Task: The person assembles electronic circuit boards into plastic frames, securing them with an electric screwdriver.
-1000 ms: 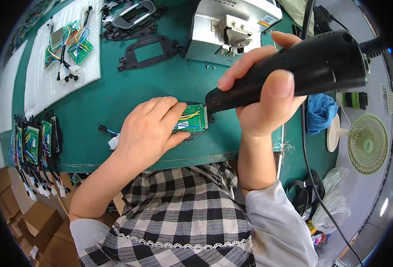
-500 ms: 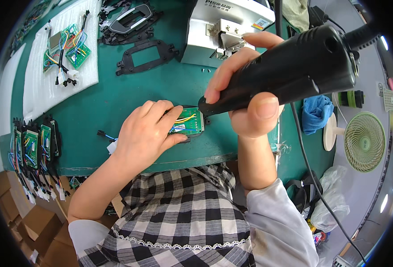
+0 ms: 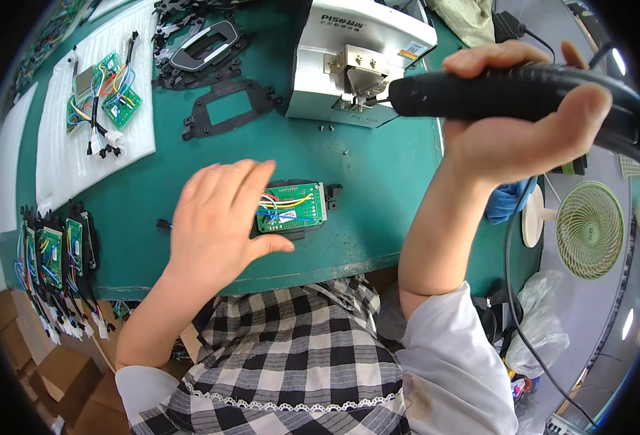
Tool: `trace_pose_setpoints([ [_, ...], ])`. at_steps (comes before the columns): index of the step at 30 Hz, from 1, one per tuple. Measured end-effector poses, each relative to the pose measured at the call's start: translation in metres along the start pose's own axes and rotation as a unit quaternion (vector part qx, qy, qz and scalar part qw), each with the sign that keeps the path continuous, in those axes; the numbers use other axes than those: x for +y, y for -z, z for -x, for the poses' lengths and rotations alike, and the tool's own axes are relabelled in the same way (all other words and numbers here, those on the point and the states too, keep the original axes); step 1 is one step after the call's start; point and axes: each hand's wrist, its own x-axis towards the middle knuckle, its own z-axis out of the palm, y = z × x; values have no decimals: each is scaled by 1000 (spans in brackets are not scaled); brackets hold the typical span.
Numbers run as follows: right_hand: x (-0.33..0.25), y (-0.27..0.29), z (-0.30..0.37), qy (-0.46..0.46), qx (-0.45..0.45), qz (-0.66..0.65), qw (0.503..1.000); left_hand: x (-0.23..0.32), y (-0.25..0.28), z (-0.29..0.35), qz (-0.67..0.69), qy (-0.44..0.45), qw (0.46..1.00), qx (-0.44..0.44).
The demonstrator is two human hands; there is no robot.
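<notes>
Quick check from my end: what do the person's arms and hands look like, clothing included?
The left hand and right hand are bare, with no gloves, rings or wristbands visible. Forearms are uncovered below pale grey sleeves; the right one has a brownish stain.

Taking clock directions from the middle of the view, we count one black electric screwdriver (image 3: 472, 98) at two o'clock and one wired circuit board (image 3: 291, 209) near the centre. On the worktop (image 3: 378, 217) we find three tiny loose pieces (image 3: 330, 128) around twelve, one silver machine (image 3: 360, 43) beyond them, and one bare black frame (image 3: 260, 100) toward eleven; the frames piled (image 3: 167, 76) past it overlap too much for us to number. At ten, one white foam sheet (image 3: 66, 167) bears at least two green boards (image 3: 122, 109); at nine, we make out at least three more boards (image 3: 50, 254). At three: one blue cloth (image 3: 505, 205), one fan (image 3: 590, 239).
</notes>
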Motion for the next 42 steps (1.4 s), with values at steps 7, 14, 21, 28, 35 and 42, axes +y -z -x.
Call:
trace_pose_setpoints([
  [7,-5,-33,0,-17,13,0,1000,-11,-5,11,6,33,998,-51],
  [14,-5,-14,15,-84,-126,-39,988,-15,-18,7,-10,31,999,18],
  [21,-18,-2,68,-187,-150,-69,968,-17,-20,7,12,49,999,9],
  [28,-23,-1,80,-222,-151,-73,961,-19,-21,9,16,41,999,14],
  [35,-27,1,84,-212,-152,-59,963,-19,-20,9,19,42,999,8],
  [42,-38,2,94,-189,-233,-93,949,-24,-17,14,36,36,999,9],
])
